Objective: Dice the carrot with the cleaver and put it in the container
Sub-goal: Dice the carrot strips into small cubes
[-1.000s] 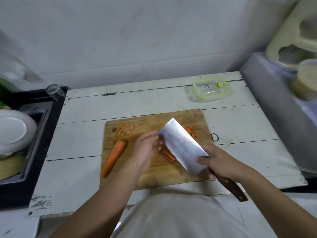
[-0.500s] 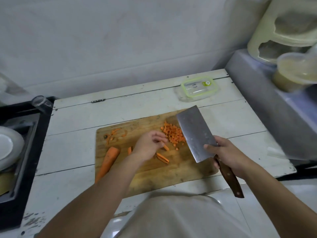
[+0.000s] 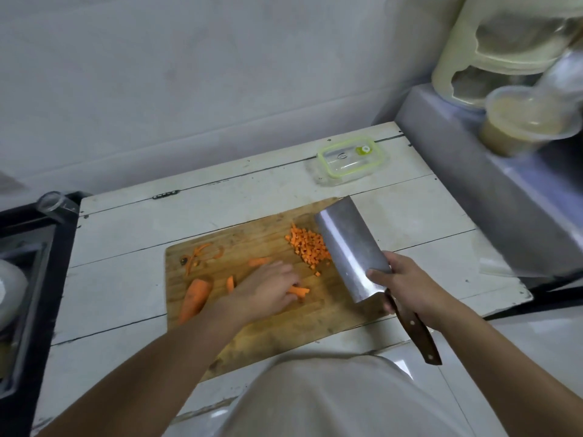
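A wooden cutting board lies on the white table. A pile of diced carrot sits at its far right, just left of the cleaver's blade. My right hand grips the cleaver by its wooden handle, blade tilted over the board's right edge. My left hand is down on the board, fingers pinching carrot strips. A carrot half lies at the board's left, with a short strip beside it and another beyond my hand. The clear container with a green-rimmed lid stands closed at the table's back right.
Carrot peelings lie at the board's far left corner. A dark sink unit borders the table on the left, with a glass at its corner. On the right, a grey ledge carries a plastic tub.
The cleaver swung right, off the middle of the board, uncovering the diced pile. My left hand dropped from the blade's tip to the carrot strips on the board.
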`<state>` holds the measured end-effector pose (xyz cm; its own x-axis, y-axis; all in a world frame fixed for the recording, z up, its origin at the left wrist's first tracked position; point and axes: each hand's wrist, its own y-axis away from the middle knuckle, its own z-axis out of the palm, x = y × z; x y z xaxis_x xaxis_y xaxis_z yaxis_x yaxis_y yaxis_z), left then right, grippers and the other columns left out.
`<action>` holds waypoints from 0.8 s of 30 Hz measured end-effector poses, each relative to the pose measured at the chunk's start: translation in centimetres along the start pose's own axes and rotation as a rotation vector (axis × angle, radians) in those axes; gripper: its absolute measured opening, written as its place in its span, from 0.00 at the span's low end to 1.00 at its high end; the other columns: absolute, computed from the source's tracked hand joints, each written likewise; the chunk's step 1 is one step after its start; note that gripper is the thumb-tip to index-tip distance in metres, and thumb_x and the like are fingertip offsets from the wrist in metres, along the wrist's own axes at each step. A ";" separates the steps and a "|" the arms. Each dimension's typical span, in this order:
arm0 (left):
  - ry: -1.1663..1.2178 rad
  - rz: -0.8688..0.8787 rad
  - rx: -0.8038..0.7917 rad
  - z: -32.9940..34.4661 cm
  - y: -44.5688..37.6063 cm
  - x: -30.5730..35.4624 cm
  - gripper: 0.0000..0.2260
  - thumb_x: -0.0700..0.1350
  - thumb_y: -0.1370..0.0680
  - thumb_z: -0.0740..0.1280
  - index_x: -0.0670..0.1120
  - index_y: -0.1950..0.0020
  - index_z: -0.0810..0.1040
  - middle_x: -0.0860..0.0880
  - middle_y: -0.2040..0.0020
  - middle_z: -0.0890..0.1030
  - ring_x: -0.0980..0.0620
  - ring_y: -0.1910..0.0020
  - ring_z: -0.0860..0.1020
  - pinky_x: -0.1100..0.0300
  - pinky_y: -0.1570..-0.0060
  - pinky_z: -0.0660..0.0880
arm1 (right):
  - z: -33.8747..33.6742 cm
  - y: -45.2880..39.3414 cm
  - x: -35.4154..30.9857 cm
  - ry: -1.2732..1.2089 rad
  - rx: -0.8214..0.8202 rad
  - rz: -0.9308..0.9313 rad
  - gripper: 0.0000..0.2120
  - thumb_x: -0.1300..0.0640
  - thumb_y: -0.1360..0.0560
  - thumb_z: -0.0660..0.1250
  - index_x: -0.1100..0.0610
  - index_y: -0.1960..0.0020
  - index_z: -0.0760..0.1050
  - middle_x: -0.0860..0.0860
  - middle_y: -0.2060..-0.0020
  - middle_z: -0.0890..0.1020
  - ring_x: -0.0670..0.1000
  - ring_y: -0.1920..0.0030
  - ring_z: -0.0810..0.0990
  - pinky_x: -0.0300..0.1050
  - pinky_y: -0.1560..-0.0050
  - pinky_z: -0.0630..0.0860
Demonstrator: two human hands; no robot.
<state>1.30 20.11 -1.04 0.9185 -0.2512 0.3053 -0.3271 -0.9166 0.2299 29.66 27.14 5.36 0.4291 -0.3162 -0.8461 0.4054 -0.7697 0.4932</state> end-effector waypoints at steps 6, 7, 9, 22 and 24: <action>0.097 -0.492 0.255 2.6 3.0 2.8 0.10 0.55 0.18 0.64 0.51 0.42 0.77 0.50 0.44 0.77 0.48 0.41 0.75 0.52 0.40 0.71 | 2.1 0.9 -0.9 0.230 -0.026 -0.050 0.04 0.61 0.21 0.63 0.55 0.51 0.75 0.56 0.71 0.77 0.57 0.77 0.75 0.45 0.72 0.72; 0.110 -0.501 0.297 3.0 3.3 3.0 0.12 0.57 0.18 0.63 0.51 0.42 0.77 0.51 0.44 0.77 0.48 0.42 0.75 0.51 0.40 0.71 | 2.6 1.1 -0.8 0.265 -0.029 -0.052 0.05 0.61 0.21 0.64 0.53 0.51 0.75 0.56 0.71 0.78 0.56 0.77 0.76 0.45 0.73 0.73; 0.064 -0.495 0.413 3.1 3.5 2.2 0.14 0.58 0.18 0.59 0.52 0.41 0.78 0.52 0.44 0.78 0.48 0.43 0.75 0.46 0.39 0.72 | 3.4 1.3 -0.8 0.298 -0.022 -0.056 0.08 0.61 0.21 0.64 0.49 0.52 0.76 0.55 0.68 0.79 0.55 0.77 0.76 0.46 0.75 0.73; -0.160 -0.627 0.396 0.4 3.3 -3.9 0.11 0.45 0.19 0.64 0.46 0.38 0.79 0.45 0.40 0.77 0.43 0.39 0.73 0.48 0.39 0.72 | 5.1 0.2 0.4 0.790 0.067 -0.129 0.04 0.53 0.20 0.62 0.46 0.54 0.70 0.46 0.67 0.75 0.55 0.64 0.78 0.46 0.64 0.71; 0.091 -0.505 0.423 1.4 4.2 -0.7 0.15 0.51 0.18 0.65 0.47 0.34 0.77 0.48 0.38 0.75 0.47 0.36 0.71 0.52 0.35 0.70 | 5.6 0.3 0.7 0.796 0.080 -0.150 0.02 0.53 0.20 0.62 0.48 0.52 0.70 0.47 0.65 0.76 0.55 0.62 0.78 0.46 0.63 0.71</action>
<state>-0.40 16.03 -1.53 0.9075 0.2519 0.3360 0.2713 -0.9624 -0.0113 25.56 23.63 3.81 0.8320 0.2594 -0.4903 0.4583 -0.8195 0.3441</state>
